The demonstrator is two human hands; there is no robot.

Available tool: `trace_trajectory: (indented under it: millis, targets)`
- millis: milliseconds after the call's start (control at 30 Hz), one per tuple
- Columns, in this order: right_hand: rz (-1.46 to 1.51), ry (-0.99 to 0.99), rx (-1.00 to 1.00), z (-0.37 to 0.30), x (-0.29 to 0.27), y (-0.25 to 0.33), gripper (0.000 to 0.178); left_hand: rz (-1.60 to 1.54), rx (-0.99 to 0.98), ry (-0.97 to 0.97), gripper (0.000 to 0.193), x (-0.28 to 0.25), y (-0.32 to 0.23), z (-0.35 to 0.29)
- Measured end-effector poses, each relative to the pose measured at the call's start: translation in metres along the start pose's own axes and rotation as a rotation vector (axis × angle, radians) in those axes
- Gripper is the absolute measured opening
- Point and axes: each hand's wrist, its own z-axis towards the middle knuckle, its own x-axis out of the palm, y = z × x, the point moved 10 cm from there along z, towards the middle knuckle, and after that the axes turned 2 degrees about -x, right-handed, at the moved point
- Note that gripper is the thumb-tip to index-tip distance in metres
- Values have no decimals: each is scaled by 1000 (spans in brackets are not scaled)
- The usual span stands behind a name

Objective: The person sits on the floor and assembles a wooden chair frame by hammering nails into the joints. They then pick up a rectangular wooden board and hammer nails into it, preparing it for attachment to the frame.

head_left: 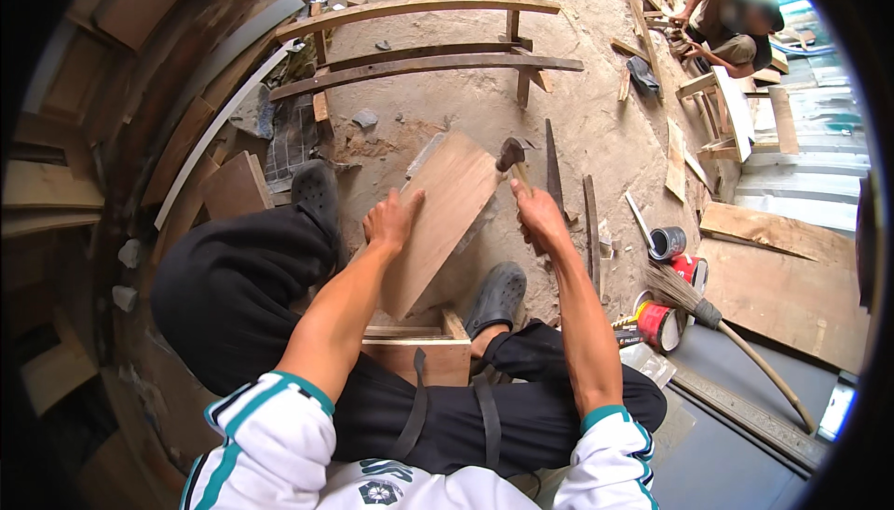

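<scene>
Left-hand fingers (402, 204) press flat on a stiff, probably fairly heavy wooden board (438, 217) at frame centre; right hand (540, 217) grips a hammer (511, 156) by its handle.

The left hand (391, 219) is pressing on a smooth, matt board (438, 217) of pale reddish wood, while the right hand (538, 214) is gripping a hammer (511, 158) with a dull, dark metal head and a wooden handle. The floor (596, 128) is looking like rough, dusty concrete strewn with sawdust. Beside it, glossy metal tins (663, 324) are shining next to a coarse straw broom (680, 291).
</scene>
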Motion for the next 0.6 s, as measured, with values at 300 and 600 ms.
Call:
trace_trajectory:
  millis: [300,600]
  targets:
    - [-69,-387,-366,-19,-26,35,54,6,-22,21,69,5,2,1]
    - [-370,-314,-428,-36,42,15,43,-11,-50,39,70,9,10,3]
